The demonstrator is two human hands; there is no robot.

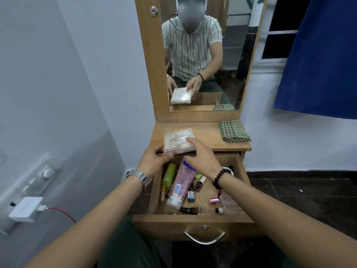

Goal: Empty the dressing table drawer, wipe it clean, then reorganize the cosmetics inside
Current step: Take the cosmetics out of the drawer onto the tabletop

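On the wall at far left a white adapter (26, 209) sits plugged into a switch panel (29, 182), a red cable (61, 213) running from it. Moving right, the left hand (154, 161), with a metal watch (137, 176) on its wrist, grips the near left corner of a clear cosmetics case (178, 140), thumb on top and fingers curled under the edge. The case rests on the front left part of the dressing table top (206, 134), its near edge jutting out over the open drawer (193, 219). The right hand (202, 157), wearing a dark bead bracelet (220, 177), reaches across above the drawer with fingers stretched out fairly straight, fingertips touching the top of the case near its right side. Below the hands the drawer holds cosmetics lying loose: a green bottle (169, 174) at the left, a pink tube (181, 185) with a white cap beside it, a small dark bottle (190, 196), a nail polish bottle (198, 185), a small pink metallic piece (214, 200) and a brown bottle (190, 210) along the front wall. A curved metal handle (204, 238) hangs on the drawer front. The mirror (202, 55) above reflects the person and the case. At the right back corner of the table top lies a folded green checked cloth (233, 133), and further right a blue curtain (318, 59) hangs by the window
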